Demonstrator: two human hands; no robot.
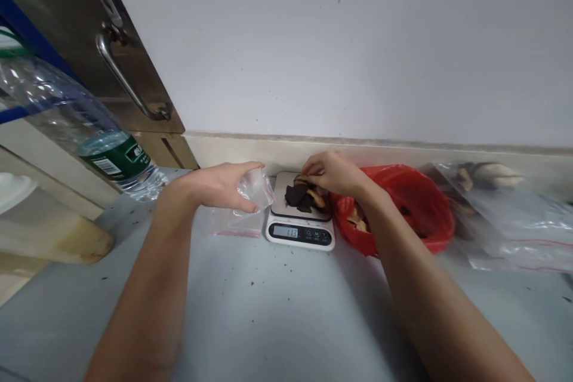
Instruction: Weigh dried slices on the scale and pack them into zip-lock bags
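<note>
On the table stands a small white digital scale (301, 231), its lit display showing digits like 113. Dark and tan dried pieces (305, 196), which look like sliced mushroom or bark, lie heaped on its pan. My right hand (333, 174) reaches over the pan with its fingers pinched on one of these dried pieces. Just left of the scale, my left hand (226, 186) holds a clear zip bag (257, 189) between thumb and fingers, spreading its mouth. Another clear zip bag (237, 224) lies flat below that hand.
Right of the scale sits an open red plastic bag (403, 203) with more dried pieces inside. Filled clear bags (514, 215) lie farther right. A water bottle (107, 143) and a cloudy plastic container (54, 227) stand at left. A white wall (349, 59) rises behind.
</note>
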